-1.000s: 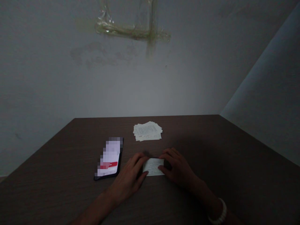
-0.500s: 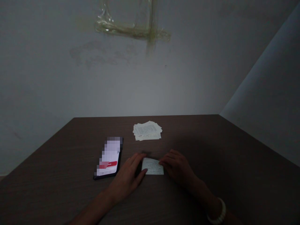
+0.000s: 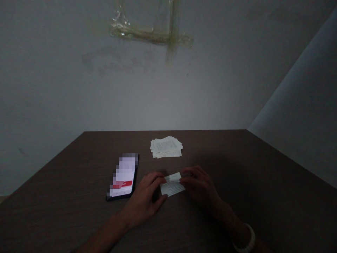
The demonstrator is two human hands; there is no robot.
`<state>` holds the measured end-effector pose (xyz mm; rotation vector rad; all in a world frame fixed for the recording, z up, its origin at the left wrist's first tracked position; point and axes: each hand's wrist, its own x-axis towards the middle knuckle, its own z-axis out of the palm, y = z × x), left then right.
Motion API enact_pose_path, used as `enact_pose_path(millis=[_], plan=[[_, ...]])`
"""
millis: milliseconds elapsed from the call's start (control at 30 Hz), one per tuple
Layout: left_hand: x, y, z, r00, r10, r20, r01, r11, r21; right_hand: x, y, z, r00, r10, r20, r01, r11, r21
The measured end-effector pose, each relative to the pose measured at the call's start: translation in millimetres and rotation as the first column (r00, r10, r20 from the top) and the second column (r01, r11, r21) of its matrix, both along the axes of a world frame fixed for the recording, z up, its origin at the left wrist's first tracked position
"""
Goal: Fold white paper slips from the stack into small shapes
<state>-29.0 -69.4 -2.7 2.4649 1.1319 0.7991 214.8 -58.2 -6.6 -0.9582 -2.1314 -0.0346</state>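
Observation:
A small white slip of printed paper (image 3: 172, 185) lies turned at a slant on the dark wooden table, with a crease across its upper part. My left hand (image 3: 151, 193) grips its left side, fingertips on the upper left and thumb at the lower left corner. At the slip's right edge, the closed fingers of my right hand (image 3: 198, 184) pinch it; the thumb is mostly hidden. Farther back lies an uneven pile of similar printed slips (image 3: 166, 147). A white bracelet (image 3: 249, 240) circles my right wrist.
Left of my left hand, a phone (image 3: 123, 177) with a lit, partly blurred screen lies on the table (image 3: 65, 168). A grey wall (image 3: 210, 88) with yellowed tape (image 3: 150, 36) rises behind the table's far edge.
The slip has turned anticlockwise, its right side now higher, and its upper part shows beyond the crease. My right fingers have lifted slightly. The pile and phone keep their places on the table.

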Motion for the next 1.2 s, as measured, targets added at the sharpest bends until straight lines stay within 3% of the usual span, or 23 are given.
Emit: enact_pose_path(millis=[400, 667, 900, 1000, 1200], plan=[[2.1, 3.0, -0.9, 0.999, 0.016, -0.029, -0.014, 0.997, 0.072, -4.1, -9.7, 13.0, 0.983, 0.181, -0.022, -0.183, 0.973, -0.143], [-2.0, 2.5, -2.6, 0.994, 0.113, 0.008, -0.113, 0.993, -0.03, -2.5, -3.5, 2.1, 0.998, -0.047, -0.041, 0.042, 0.993, -0.111], [-2.9, 3.2, -9.4, 0.994, 0.101, -0.036, -0.101, 0.995, 0.008, -5.6, -3.7, -1.5, 0.981, 0.094, 0.171, -0.055, 0.974, -0.218], [-2.1, 4.3, -8.6, 0.996, 0.08, -0.048, -0.077, 0.995, 0.061, -7.2, -4.4, 0.2, 0.978, 0.09, 0.189, -0.041, 0.968, -0.246], [1.1, 3.5, -1.3, 0.997, 0.011, -0.078, -0.007, 0.999, 0.048, -4.3, -4.2, 0.6, 0.979, 0.056, 0.195, -0.01, 0.973, -0.229]])
